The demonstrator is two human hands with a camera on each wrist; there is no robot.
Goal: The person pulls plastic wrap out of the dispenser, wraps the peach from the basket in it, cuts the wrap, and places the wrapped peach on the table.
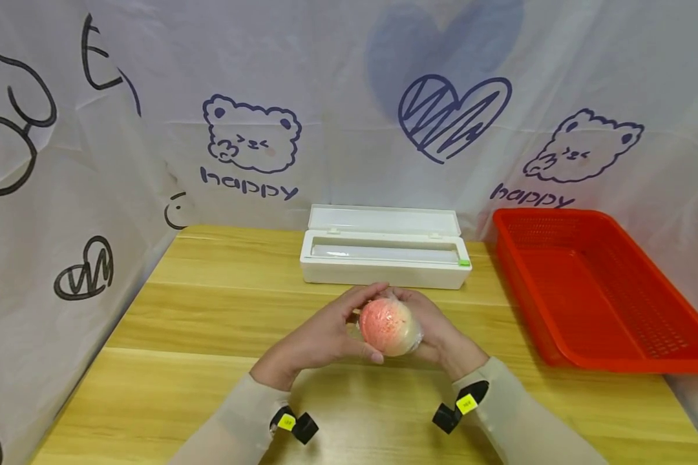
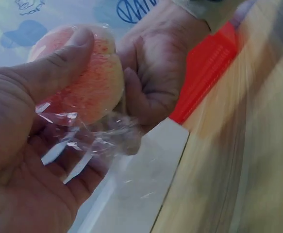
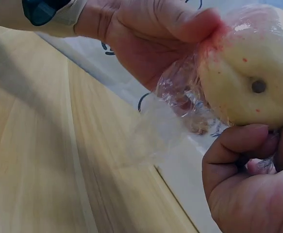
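Note:
A red and cream peach (image 1: 384,326) is held above the table between both hands, with clear plastic wrap (image 2: 102,136) around it. My left hand (image 1: 331,332) grips it from the left, the thumb lying across its red side in the left wrist view. Loose wrap hangs by the left fingers. My right hand (image 1: 436,329) is at the peach's other side; in the right wrist view, its curled fingers (image 3: 238,145) pinch the wrap just under the peach. A small dark hollow shows on the pale side there. Part of the right fingers is hidden behind the peach in the head view.
Behind the hands stands a white wrap dispenser box (image 1: 384,274), its lid (image 1: 384,219) raised and a roll (image 1: 384,253) inside. A red plastic basket (image 1: 535,310) sits at the right of the wooden table (image 1: 198,323). A printed cloth hangs behind.

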